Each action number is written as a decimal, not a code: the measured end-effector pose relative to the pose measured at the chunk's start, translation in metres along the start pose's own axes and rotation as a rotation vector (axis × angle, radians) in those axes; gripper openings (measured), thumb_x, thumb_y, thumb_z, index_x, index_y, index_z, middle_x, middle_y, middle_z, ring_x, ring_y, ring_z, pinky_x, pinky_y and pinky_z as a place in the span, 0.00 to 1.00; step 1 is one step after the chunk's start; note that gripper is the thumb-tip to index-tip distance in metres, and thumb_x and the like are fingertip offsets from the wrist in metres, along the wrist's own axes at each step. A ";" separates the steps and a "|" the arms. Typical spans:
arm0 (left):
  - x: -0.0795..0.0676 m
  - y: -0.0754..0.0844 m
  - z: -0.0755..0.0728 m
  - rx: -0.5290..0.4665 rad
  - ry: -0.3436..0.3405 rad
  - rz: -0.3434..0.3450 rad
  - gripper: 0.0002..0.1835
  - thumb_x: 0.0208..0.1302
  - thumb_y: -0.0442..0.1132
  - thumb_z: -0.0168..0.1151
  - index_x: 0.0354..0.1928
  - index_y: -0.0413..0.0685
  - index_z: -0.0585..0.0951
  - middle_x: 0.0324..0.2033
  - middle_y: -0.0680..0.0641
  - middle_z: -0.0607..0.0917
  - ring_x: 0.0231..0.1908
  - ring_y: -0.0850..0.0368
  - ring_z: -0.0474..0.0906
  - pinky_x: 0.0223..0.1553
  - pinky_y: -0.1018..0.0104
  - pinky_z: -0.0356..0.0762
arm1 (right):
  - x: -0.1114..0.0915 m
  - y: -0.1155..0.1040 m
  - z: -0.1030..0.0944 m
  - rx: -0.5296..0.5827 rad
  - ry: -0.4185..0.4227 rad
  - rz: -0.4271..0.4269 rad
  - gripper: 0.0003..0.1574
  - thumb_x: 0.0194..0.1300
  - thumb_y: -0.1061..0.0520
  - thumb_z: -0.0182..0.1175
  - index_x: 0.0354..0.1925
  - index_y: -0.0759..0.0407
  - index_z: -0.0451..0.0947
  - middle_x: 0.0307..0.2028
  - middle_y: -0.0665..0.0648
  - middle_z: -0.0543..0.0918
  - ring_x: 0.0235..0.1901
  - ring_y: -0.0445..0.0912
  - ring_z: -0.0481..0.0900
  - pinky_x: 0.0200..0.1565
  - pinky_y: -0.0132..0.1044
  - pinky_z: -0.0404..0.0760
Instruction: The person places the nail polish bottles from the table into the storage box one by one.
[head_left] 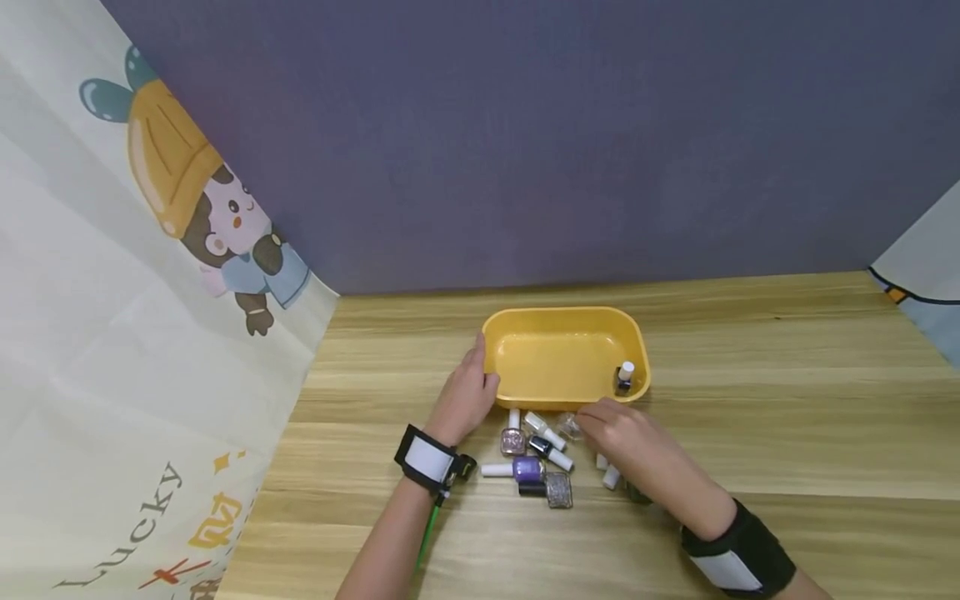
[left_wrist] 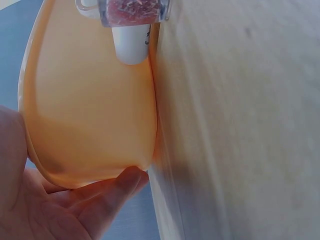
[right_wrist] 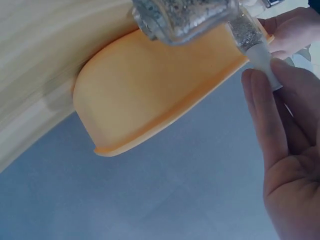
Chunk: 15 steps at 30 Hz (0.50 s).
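My left hand [head_left: 465, 396] holds the left end of a yellow plastic basin [head_left: 562, 403], fingers along the outer wall and thumb at the near corner. With fingertips and thumb, my right hand [right_wrist: 295, 145] pinches the white cap [right_wrist: 262, 62] of a silver-glitter nail polish bottle [right_wrist: 246, 31] in front of the basin. A dark nail polish bottle [head_left: 623, 382] with a white cap stands inside, at the right end. Before the basin lie a pink-glitter bottle [head_left: 513, 441], a purple bottle [head_left: 528, 469], a black bottle [head_left: 542, 446] and a silver-glitter bottle with black cap [head_left: 558, 491].
White caps [head_left: 611, 477] of other bottles show partly from under my right forearm. A dark blue-grey panel [head_left: 570, 150] rises behind the wooden table [head_left: 390, 350]. On the left hangs a pale printed cloth [head_left: 90, 292].
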<state>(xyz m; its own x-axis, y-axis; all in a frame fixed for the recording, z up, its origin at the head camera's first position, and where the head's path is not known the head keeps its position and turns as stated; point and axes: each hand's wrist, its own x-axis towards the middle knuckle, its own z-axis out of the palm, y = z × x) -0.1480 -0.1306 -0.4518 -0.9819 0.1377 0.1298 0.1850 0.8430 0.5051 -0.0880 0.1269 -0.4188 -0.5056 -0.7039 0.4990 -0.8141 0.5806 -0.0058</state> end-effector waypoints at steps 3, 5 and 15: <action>0.000 0.000 0.000 -0.002 0.001 0.002 0.37 0.65 0.47 0.40 0.72 0.48 0.40 0.67 0.44 0.61 0.42 0.55 0.72 0.50 0.63 0.70 | 0.001 0.000 -0.003 -0.008 0.007 -0.006 0.15 0.42 0.73 0.62 0.31 0.59 0.76 0.31 0.51 0.78 0.32 0.40 0.75 0.36 0.30 0.76; 0.001 0.000 0.000 -0.002 0.002 0.003 0.37 0.65 0.46 0.40 0.72 0.49 0.40 0.67 0.44 0.61 0.41 0.55 0.72 0.49 0.63 0.70 | 0.001 0.001 -0.004 -0.010 0.007 -0.007 0.15 0.42 0.73 0.62 0.31 0.59 0.76 0.32 0.51 0.78 0.32 0.41 0.75 0.36 0.30 0.77; 0.001 -0.001 0.000 -0.003 0.011 0.003 0.36 0.65 0.46 0.41 0.72 0.43 0.44 0.67 0.43 0.61 0.45 0.54 0.72 0.52 0.61 0.69 | 0.001 0.004 -0.010 0.024 0.051 0.001 0.16 0.43 0.72 0.63 0.35 0.63 0.79 0.35 0.54 0.80 0.35 0.43 0.78 0.38 0.31 0.77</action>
<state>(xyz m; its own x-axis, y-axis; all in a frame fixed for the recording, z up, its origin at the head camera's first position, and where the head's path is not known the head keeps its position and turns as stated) -0.1489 -0.1311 -0.4522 -0.9809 0.1347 0.1406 0.1881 0.8412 0.5069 -0.0891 0.1331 -0.4097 -0.4916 -0.6812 0.5425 -0.8205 0.5710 -0.0266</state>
